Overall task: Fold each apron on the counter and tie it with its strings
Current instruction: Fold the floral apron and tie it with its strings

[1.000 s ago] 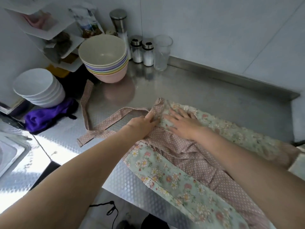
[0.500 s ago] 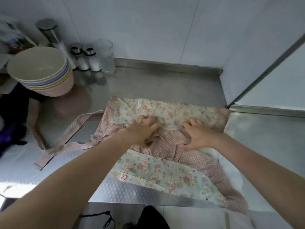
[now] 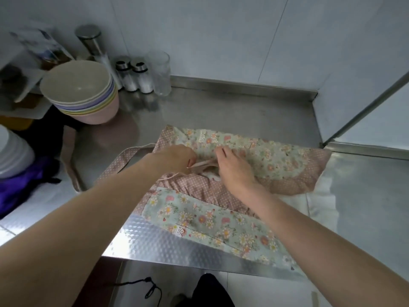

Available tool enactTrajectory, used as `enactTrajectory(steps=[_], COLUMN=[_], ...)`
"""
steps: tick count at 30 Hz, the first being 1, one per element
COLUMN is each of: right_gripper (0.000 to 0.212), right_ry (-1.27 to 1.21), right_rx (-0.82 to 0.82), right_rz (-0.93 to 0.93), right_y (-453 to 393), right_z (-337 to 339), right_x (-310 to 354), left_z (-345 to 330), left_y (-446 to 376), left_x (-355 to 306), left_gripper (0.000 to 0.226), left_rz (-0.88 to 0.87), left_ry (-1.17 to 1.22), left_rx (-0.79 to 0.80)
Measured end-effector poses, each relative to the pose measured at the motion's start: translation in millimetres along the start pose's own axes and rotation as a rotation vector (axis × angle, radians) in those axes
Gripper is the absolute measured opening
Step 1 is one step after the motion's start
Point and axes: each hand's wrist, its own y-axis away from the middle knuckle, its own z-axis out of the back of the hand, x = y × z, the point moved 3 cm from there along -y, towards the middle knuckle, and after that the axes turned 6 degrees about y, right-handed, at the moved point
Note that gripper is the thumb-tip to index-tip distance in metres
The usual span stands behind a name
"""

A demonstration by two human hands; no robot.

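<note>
The left hand (image 3: pixel 174 159) now has its fingers curled round a thin pink string (image 3: pixel 202 164), and the right hand (image 3: pixel 235 171) pinches the same string at its other end, so the short length is drawn between them just above the cloth. Half a second ago both hands lay on the apron (image 3: pixel 254 165) with fingers spread, pressing and smoothing it; they have lifted off that and taken up a tie instead. That reads as the folding pause giving way to string handling, probably freeing or straightening the tie so it can later go round the bundle. The apron itself lies on the steel counter (image 3: pixel 221 111), folded roughly in half, floral panel toward the wall, dotted pink in the middle, another floral band hanging over the near edge. A broad dotted strap (image 3: pixel 124 161) trails left from it toward the stacked bowls (image 3: pixel 79 91). The fold looks loose and unfinished, so tying seems some way off. A purple cloth (image 3: pixel 20 187) lies far left.
</note>
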Motion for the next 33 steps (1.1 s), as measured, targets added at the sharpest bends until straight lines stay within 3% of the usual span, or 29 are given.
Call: enactTrajectory(steps=[3, 6, 10, 15, 19, 22, 24, 27, 29, 31, 33], right_gripper=[0.031, 0.01, 0.035, 0.034, 0.03, 0.058, 0.074, 0.079, 0.07, 0.059, 0.046], right_ry=[-0.106, -0.128, -0.037, -0.084, -0.154, -0.051, 0.047, 0.168, 0.166, 0.147, 0.156], right_rx=[0.075, 0.238, 0.378, 0.486, 0.475, 0.42, 0.499, 0.587, 0.515, 0.414, 0.375], right_rz=[0.015, 0.145, 0.219, 0.215, 0.16, 0.027, -0.086, -0.214, -0.25, -0.274, -0.257], right_y=[0, 13, 36, 52, 54, 61, 70, 88, 92, 90, 84], right_z=[15, 10, -18, -37, -28, -22, -23, -28, -32, -30, -23], right_x=[-16, -23, -21, -11, -28, -60, -82, -108, -116, -123, -127], left_z=[-7, -24, -32, -37, -33, -28, -32, -42, -45, -44, -41], left_y=[2, 4, 8, 15, 17, 4, -8, -25, -29, -31, -29], left_x=[-11, -22, -30, -31, -45, -75, -90, -104, -108, -108, -106], left_gripper=[0.014, 0.012, 0.019, 0.025, 0.049, 0.048, 0.062, 0.079, 0.063, 0.033, 0.022], left_rz=[-0.031, -0.008, -0.008, 0.012, 0.06, -0.044, -0.116, -0.147, -0.142, -0.146, -0.153], left_ry=[-0.024, -0.099, -0.13, -0.205, -0.189, -0.071, -0.119, -0.222, -0.233, -0.238, -0.263], left_rx=[-0.008, 0.09, 0.123, 0.232, 0.381, 0.265, 0.181, 0.102, 0.12, 0.133, 0.163])
